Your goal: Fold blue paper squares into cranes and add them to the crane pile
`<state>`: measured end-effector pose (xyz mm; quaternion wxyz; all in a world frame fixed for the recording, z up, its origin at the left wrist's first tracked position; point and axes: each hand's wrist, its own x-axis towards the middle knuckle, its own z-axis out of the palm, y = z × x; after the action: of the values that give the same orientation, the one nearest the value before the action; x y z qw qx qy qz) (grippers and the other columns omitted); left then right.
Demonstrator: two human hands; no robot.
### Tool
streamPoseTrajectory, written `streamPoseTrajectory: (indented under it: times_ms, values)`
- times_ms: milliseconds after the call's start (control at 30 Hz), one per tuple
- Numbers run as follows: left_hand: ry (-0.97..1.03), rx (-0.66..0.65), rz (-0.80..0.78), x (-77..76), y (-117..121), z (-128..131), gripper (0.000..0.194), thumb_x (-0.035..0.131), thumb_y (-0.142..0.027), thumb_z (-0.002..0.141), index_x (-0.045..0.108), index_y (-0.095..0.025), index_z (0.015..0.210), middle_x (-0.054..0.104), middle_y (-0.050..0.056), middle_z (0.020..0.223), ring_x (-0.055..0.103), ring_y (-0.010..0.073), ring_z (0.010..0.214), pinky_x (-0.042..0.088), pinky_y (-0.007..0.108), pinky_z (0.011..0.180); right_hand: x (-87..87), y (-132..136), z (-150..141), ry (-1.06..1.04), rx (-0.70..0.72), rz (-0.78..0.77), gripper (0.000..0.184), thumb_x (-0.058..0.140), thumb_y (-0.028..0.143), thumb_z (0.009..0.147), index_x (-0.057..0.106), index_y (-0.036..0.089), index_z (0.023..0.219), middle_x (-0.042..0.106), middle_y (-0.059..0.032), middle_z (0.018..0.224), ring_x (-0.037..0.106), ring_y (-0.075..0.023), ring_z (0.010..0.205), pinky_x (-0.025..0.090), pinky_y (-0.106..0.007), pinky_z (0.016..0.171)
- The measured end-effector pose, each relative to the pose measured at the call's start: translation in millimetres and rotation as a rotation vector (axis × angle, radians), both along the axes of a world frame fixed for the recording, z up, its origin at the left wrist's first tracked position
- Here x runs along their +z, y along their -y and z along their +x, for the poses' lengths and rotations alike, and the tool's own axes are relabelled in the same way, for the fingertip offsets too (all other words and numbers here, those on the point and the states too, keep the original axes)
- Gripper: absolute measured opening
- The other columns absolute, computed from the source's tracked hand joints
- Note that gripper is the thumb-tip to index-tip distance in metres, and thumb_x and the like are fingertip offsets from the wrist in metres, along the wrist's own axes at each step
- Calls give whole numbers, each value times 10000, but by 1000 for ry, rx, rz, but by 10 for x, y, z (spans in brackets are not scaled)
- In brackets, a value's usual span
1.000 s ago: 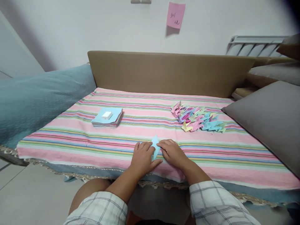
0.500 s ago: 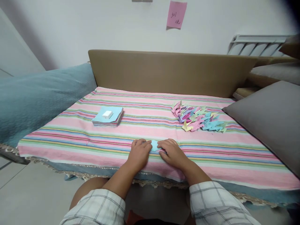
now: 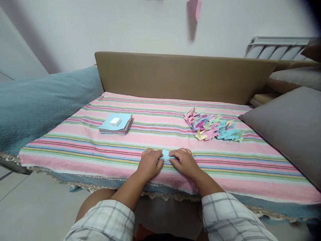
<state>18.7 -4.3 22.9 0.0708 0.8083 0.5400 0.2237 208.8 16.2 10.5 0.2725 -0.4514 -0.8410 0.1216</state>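
Between my hands a small folded piece of light blue paper (image 3: 166,155) lies close to the front of the striped cloth. My left hand (image 3: 149,163) grips its left end, thumb and fingers closed on the edge. At the opposite end my right hand (image 3: 185,161) pinches the paper in the same way. Fingertips cover both ends, so only the middle shows. Farther back on the right is a pile of folded paper cranes (image 3: 213,125) in pink, purple, green, yellow and blue.
A stack of square paper (image 3: 115,129) with a small white block (image 3: 115,121) on top sits at the left. The striped cloth (image 3: 155,113) covers the seat. A grey cushion (image 3: 283,124) leans at the right, a blue covered armrest (image 3: 50,100) at the left, a brown backrest (image 3: 180,77) behind.
My left thumb has come up to the paper's near left edge, and both hands now pinch its ends. The pink note on the wall has flapped upward.
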Motion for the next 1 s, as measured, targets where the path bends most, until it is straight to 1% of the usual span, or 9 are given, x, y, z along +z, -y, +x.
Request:
streamPoseTrajectory:
  times_ms: [167,267,400,500,600,700,833,933,1000]
  values:
    - [-19,8,-3,-4,-4,-16,282,558,-257,768,574,-199,1044,654,47,947,521,216,905,401,358,813,2,-10,5,-5,18,-18,164,571,295,802,620,245,950,675,-27,1018,548,-208,923,338,-382,836]
    - [-11,15,-8,-13,-10,-25,288,555,-266,773,561,-193,1051,645,56,936,522,222,920,403,358,818,1,-16,11,2,21,-19,162,563,298,809,621,242,949,676,-28,1015,552,-204,920,342,-374,837]
    - [7,29,-25,-29,-39,-34,229,520,-276,808,561,-196,1019,642,57,910,534,219,909,407,352,819,2,-18,14,13,22,-21,160,519,301,845,625,244,950,677,-25,1009,550,-199,904,337,-362,829]
    - [5,37,-22,-54,-70,-30,169,451,-250,854,561,-209,975,646,51,898,548,206,894,407,333,808,-3,-23,-3,31,0,-7,190,464,291,880,620,240,974,677,-32,974,542,-200,896,328,-348,817]
    - [6,65,-3,-89,-100,-19,171,397,-229,880,555,-212,943,655,47,879,560,199,873,409,319,789,-21,-38,-38,28,-63,12,181,444,242,880,607,222,955,670,-37,883,539,-192,840,321,-333,804]
    - [9,97,5,-124,-128,-17,164,412,-184,857,571,-215,879,670,40,874,565,192,832,413,309,758,-48,-51,-61,21,-89,13,170,439,160,849,599,213,870,658,-28,843,529,-185,816,321,-323,795]
    - [30,9,9,-158,-163,-46,219,456,-97,785,629,-230,784,690,5,964,579,180,864,415,324,792,-68,-40,-40,27,-13,12,237,448,78,783,626,228,829,655,-13,958,521,-181,893,318,-324,806]
    - [45,-66,26,-148,-168,-73,264,458,-62,752,659,-232,772,673,2,1063,593,175,934,409,347,848,-58,-15,-16,26,29,3,185,524,165,779,656,252,875,632,-21,1041,516,-190,935,319,-345,834]
    - [46,-92,27,-119,-156,-86,234,497,-79,724,666,-226,792,666,22,1083,594,183,964,406,357,874,-48,-3,-15,34,35,-5,138,582,257,779,667,264,887,621,-30,1064,511,-203,959,320,-362,846]
